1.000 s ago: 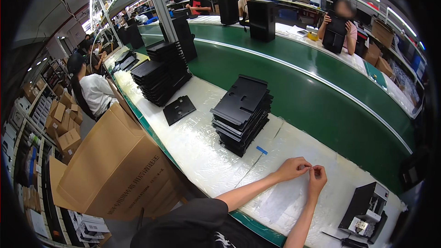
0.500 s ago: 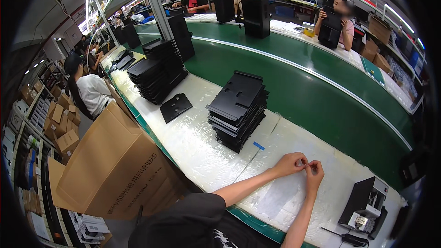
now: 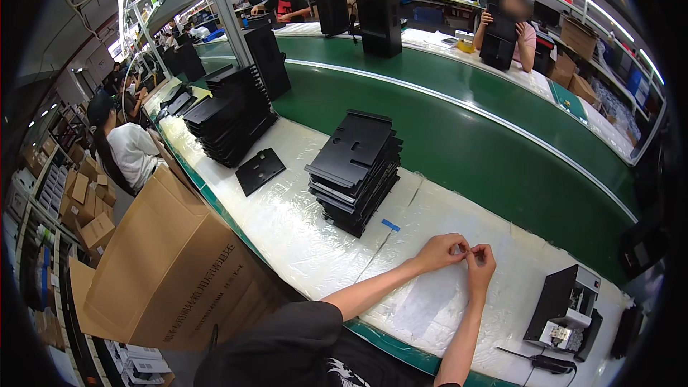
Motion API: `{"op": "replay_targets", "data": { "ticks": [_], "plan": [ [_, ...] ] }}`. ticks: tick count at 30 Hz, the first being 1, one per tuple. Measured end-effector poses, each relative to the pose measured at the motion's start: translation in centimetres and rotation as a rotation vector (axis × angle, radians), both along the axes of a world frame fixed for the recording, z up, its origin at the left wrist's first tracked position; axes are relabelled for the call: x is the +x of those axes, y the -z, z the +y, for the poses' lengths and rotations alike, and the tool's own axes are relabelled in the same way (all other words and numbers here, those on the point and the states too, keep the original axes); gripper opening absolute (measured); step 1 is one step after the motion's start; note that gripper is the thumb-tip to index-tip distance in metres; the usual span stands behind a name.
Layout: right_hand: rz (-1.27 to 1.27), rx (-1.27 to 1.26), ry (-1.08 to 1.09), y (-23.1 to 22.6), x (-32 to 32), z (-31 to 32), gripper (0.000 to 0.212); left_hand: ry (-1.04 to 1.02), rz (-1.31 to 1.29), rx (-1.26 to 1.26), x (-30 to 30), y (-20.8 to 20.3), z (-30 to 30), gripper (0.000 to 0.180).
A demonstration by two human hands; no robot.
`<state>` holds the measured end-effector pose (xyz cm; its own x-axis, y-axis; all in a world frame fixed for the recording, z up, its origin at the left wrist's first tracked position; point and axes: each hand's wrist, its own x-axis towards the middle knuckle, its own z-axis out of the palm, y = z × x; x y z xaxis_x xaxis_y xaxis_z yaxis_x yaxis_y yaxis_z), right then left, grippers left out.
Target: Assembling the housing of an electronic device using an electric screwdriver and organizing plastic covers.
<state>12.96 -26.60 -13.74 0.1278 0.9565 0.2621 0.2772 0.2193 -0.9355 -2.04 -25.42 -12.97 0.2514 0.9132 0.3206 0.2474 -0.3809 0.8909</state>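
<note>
My left hand [image 3: 442, 251] and my right hand [image 3: 481, 266] meet above the white, film-covered worktop [image 3: 469, 222], fingertips pinched together. Whatever lies between the fingers is too small to make out. Left of my hands stands a tall stack of flat black panels [image 3: 352, 150], with slots and holes in the top one. Between the stack and my left hand a small blue strip [image 3: 390, 225] lies on the film. To the right of my right hand is a small black boxy device [image 3: 559, 308] with an open metal front. A black pen-shaped tool [image 3: 550, 364] with a thin shaft lies close to it.
Farther left are a single black panel [image 3: 260, 171] and another panel stack [image 3: 228, 118]. A big open cardboard box [image 3: 186, 272] stands against the bench's near edge. Beyond the worktop runs a green conveyor [image 3: 459, 147]; co-workers sit across it, one holding a black casing [image 3: 499, 41].
The whole view has shifted slightly, so the bench and its things sit farther left in the picture. My hands keep the same pinch, fingertips together.
</note>
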Motion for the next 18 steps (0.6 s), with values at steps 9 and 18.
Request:
{"op": "replay_targets", "data": {
  "ticks": [9, 18],
  "plan": [
    [-0.048, 0.027, -0.010, 0.8, 0.4, 0.1, 0.011, 0.017, 0.046, -0.034, -0.1, -0.6, -0.3, 0.016],
    [-0.208, 0.110, 0.005, 0.5, -0.1, -0.1, 0.003, -0.064, 0.022, 0.053, 0.4, -0.1, -0.5, 0.015]
  ]
}}
